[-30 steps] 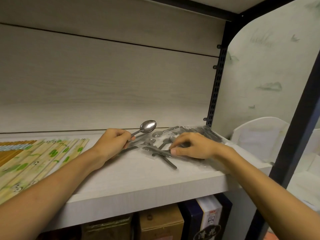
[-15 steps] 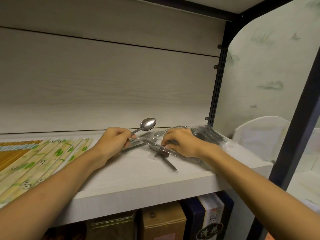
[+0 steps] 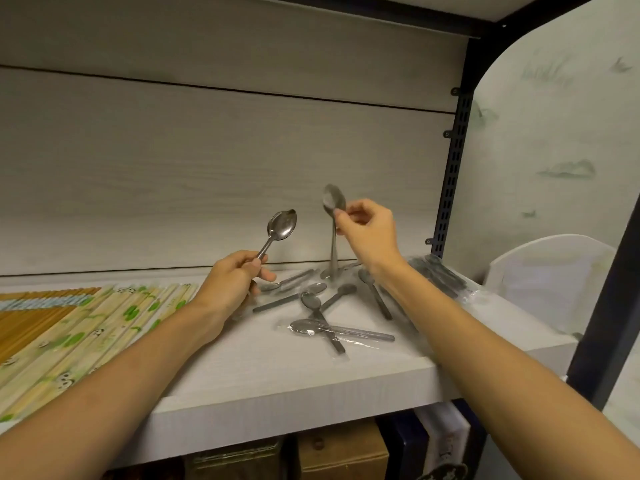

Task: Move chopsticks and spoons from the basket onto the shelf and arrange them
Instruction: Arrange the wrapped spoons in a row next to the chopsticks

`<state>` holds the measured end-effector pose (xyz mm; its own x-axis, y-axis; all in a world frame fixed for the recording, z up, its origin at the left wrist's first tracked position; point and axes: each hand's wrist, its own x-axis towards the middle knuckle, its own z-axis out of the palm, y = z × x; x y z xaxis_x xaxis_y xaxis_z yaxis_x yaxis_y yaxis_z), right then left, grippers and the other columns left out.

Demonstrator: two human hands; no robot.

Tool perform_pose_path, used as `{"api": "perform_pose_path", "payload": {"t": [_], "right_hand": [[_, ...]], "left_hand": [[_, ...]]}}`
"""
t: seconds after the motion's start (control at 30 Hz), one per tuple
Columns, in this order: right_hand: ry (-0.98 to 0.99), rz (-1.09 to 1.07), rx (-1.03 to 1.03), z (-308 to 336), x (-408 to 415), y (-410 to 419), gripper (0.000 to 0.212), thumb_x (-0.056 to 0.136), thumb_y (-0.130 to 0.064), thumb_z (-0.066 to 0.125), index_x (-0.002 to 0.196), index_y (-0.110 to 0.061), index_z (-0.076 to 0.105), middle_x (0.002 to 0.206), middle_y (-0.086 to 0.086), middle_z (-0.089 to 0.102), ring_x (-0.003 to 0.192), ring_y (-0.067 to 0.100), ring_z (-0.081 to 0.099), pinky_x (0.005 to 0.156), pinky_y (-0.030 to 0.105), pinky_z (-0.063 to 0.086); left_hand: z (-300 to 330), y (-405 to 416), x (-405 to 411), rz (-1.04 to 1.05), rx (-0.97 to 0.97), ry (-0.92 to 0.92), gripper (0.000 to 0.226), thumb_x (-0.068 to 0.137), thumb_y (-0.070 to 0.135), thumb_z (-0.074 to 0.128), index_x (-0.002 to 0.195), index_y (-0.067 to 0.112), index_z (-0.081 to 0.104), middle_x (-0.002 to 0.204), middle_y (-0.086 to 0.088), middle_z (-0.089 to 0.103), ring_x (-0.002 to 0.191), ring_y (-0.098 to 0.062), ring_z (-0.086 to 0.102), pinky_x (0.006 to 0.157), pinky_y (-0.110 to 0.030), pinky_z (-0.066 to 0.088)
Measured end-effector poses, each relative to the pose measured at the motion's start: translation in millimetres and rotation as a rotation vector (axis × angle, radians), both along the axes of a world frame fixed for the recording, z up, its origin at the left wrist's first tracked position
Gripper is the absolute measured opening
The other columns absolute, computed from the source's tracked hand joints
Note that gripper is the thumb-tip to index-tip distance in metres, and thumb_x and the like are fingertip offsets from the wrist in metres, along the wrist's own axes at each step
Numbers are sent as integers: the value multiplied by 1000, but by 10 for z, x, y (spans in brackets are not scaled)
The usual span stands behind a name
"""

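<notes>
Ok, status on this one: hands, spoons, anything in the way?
Left hand grips a spoon, bowl up. Right hand lifts a blurred spoon. Loose spoons scattered on shelf; chopsticks arranged left. Nothing blocking.

Steel spoons [image 3: 323, 308] scattered beside wrapped chopsticks [image 3: 93, 320].

cardboard box [image 3: 343, 455] below, white chair [image 3: 543, 278], black upright [image 3: 450, 174]
</notes>
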<state>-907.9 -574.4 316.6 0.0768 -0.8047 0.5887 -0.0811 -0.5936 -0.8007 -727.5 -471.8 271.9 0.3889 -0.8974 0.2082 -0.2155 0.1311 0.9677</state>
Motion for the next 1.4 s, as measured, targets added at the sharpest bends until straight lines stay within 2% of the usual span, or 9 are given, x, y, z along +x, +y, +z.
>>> {"api": "perform_pose_path", "payload": {"t": [0.17,0.3,0.43,0.53,0.7,0.93,1.1,1.33,1.4], "right_hand": [[-112,421,504,-70,66,65,6,91,-14,63,87,-10,63,74,2,68,63,11,63,63,22,51],[-98,494,586,-121,64,65,6,90,-16,66,91,-9,65,75,-1,71,65,8,65,65,21,54],[-91,513,626,-126,58,71,7,90,-14,67,89,-7,66,75,3,70,64,9,65,63,19,56],[-94,548,631,-154,70,89,4,90,-11,66,88,-11,63,76,3,71,65,11,65,64,23,55],[33,592,630,-192,102,125,2,92,-18,64,92,-17,63,75,-1,69,65,11,62,66,25,51],[68,513,581,-261,139,107,6,90,-13,67,90,-15,62,76,2,67,61,11,60,60,24,50],[201,412,478,-291,124,158,24,89,-21,68,110,-16,58,88,7,73,59,14,62,55,23,51],[712,-105,-63,-242,-517,-109,13,91,-23,63,101,-17,67,90,-3,67,83,13,62,75,25,50],[840,-281,-64,-235,-834,-230,16,91,-22,60,103,-16,68,94,0,68,88,18,63,79,31,52]], "left_hand": [[16,-11,-31,-33,-17,107,22,100,9,44,111,8,63,86,-1,71,65,-13,57,52,-22,47],[82,63,-129,-163,19,234,20,99,10,46,107,11,65,93,-9,73,68,-22,67,60,-29,57],[105,99,-189,-236,48,204,22,99,8,44,109,12,63,81,-8,69,40,-15,46,33,-16,30],[99,72,-148,-258,80,193,29,94,4,40,113,9,61,67,-2,59,35,-8,23,39,-11,13],[79,87,-160,-253,120,56,30,93,19,39,105,15,67,59,1,42,37,-11,17,41,-12,14],[12,81,-206,-168,52,-104,18,97,15,50,101,4,64,54,2,40,37,-15,31,36,-17,23],[9,67,-181,-25,-32,-203,21,96,14,50,88,13,69,53,7,46,43,-5,38,44,-21,31],[-21,33,-43,114,-89,-280,21,95,20,50,88,12,67,63,1,57,46,-11,39,43,-21,31],[-32,19,-56,79,-82,-278,20,97,19,48,89,13,66,71,3,67,59,-18,48,56,-25,38]]}}
